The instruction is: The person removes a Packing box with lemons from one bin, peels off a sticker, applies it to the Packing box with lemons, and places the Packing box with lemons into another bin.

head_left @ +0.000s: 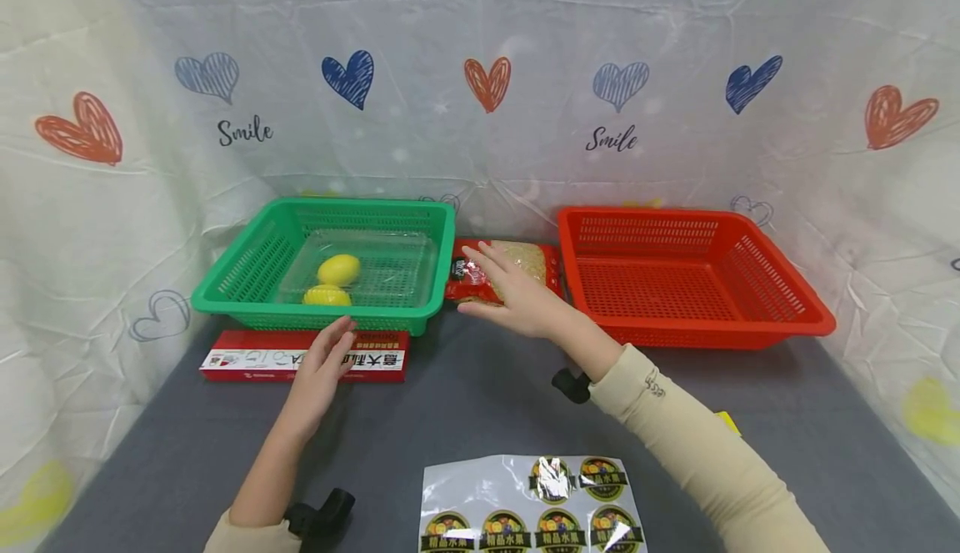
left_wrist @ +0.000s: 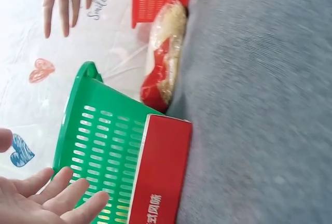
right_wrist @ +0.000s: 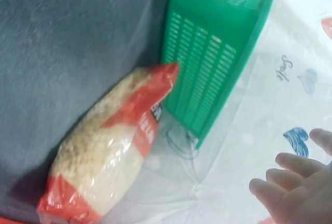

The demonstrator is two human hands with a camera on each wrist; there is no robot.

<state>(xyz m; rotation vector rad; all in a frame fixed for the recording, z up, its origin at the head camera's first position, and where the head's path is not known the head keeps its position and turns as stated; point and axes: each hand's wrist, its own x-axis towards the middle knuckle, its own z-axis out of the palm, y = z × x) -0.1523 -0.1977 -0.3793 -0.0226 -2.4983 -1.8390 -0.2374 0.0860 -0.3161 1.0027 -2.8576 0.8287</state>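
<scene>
My left hand (head_left: 321, 374) is over the front of the green basket (head_left: 382, 317), above the long red box (head_left: 247, 375) that lies before it. Its fingers are extended and hold nothing. My right hand (head_left: 521, 296) reaches above the red-and-clear bag of grain-like food (head_left: 534, 263) between the two baskets, fingers spread, nothing in its grasp. Seen from the right wrist, the bag (right_wrist: 104, 151) lies on the table below and to the left of the hand (right_wrist: 295, 187). A clear plastic tray (head_left: 390, 273) and two yellow lemon-like things (head_left: 339, 269) are inside the green basket.
A red basket (head_left: 675, 332) stands at the back right. Near the front edge lies a sheet of round fruit stickers (head_left: 525, 486). Beside the right sleeve a small yellow thing (head_left: 727, 423) shows partly. A curtain printed with hearts (head_left: 480, 144) hangs behind the table.
</scene>
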